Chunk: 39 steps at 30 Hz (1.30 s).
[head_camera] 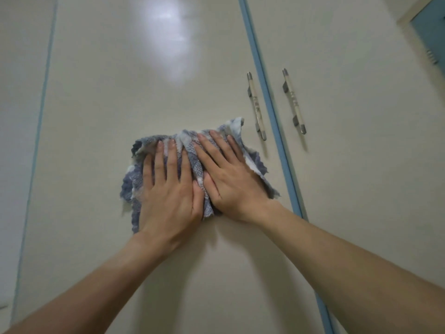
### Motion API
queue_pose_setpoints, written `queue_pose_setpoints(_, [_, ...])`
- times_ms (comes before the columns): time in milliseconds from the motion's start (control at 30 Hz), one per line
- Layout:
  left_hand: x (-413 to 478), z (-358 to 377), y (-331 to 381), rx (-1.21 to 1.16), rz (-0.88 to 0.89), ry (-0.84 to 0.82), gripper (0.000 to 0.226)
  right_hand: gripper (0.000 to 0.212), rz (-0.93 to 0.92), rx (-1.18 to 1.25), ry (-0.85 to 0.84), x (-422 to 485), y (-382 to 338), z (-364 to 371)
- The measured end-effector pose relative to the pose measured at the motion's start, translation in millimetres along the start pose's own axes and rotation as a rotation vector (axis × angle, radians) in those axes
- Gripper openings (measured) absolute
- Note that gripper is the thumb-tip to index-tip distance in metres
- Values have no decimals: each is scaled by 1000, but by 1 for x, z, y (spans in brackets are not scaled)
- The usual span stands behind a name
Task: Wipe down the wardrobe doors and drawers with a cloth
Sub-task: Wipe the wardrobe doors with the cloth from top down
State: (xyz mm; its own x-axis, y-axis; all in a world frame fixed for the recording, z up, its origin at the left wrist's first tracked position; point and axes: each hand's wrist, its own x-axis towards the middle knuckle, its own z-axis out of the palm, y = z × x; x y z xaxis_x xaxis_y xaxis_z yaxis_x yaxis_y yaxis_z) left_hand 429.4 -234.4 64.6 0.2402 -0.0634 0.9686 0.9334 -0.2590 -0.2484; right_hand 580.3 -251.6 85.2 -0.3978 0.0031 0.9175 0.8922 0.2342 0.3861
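A blue and white checked cloth (250, 155) lies flat against a cream wardrobe door (120, 92). My left hand (168, 189) presses on the cloth's left half with straight fingers. Beside it, my right hand (228, 179) presses the right half, fingers straight and pointing up and left. The thumbs of both hands nearly touch over a fold of the cloth. Most of the cloth's middle is hidden under my hands.
A metal bar handle (256, 106) sits on this door just right of the cloth. A blue edge strip (267, 97) divides it from the neighbouring door (361, 116), which has its own handle (293, 101). Another blue strip (36, 141) runs down the left.
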Motion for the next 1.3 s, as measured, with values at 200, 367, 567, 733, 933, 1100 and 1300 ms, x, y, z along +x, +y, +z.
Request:
queue_pose_setpoints(200, [16,6,42,-17,126,28,68,60,77,-8,-13,-26,38,-18])
queue_pose_setpoints(367, [22,8,60,-31,173,18,68,60,124,29,-32,-40,50,-25])
queue_pose_setpoints(567, [31,10,64,-45,278,-26,69,64,238,-89,6,-47,51,-23])
queue_pose_setpoints(733, [33,12,63,-92,303,-27,69,62,276,-200,59,-50,46,-16])
queue_pose_setpoints(933, [15,5,20,-152,378,8,63,66,383,-293,51,-44,1,-6])
queue_pose_setpoints(1100, [-5,-6,-37,-106,340,1,63,66,342,-305,30,-23,-49,14])
queue_pose_setpoints(1300, [-21,-15,-83,-97,284,-2,63,66,271,-314,23,0,-86,28])
